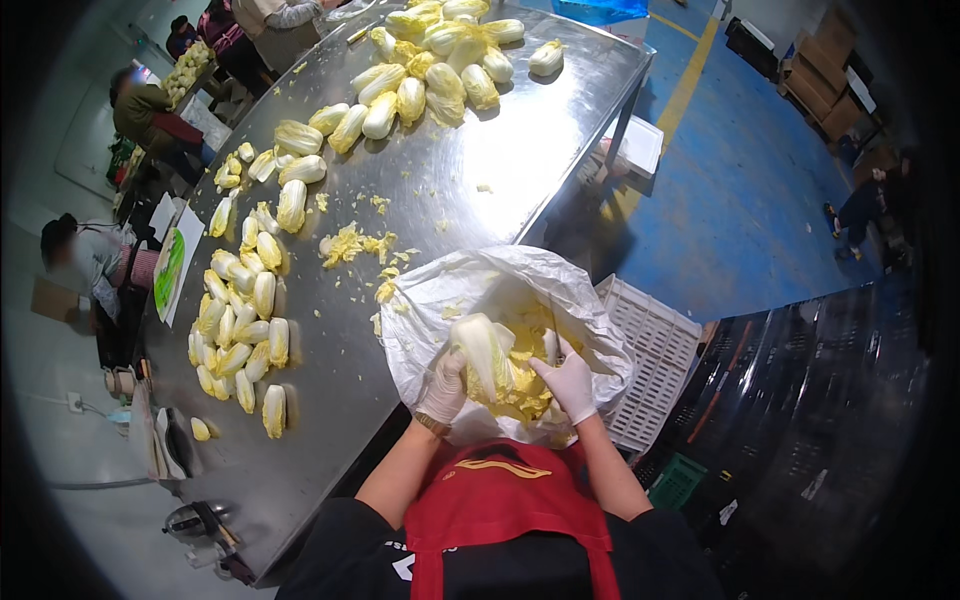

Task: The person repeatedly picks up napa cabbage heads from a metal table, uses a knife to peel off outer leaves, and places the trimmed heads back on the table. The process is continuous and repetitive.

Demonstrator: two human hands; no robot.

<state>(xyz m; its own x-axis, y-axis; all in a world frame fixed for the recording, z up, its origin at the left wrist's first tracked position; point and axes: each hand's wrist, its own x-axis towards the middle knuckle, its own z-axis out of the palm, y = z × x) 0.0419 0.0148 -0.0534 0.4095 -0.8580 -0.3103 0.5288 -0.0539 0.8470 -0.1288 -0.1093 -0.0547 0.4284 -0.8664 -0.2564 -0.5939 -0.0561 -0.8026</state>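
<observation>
My left hand, in a pale thin glove, grips a napa cabbage with a white stem end and yellow leaves. The cabbage is over the mouth of a white woven sack. My right hand, also gloved, holds a knife, of which a narrow dark part shows; its fingers are at the loose yellow cabbage leaves in the sack. Trimmed napa cabbages lie in a group at the left on the steel table, and a larger pile of cabbages lies at its far end.
Leaf scraps lie on the table left of the sack. A white plastic crate stands right of the sack, with a green crate lower down. Several people work at the far left; one person stands beside another table. Cardboard boxes are at upper right.
</observation>
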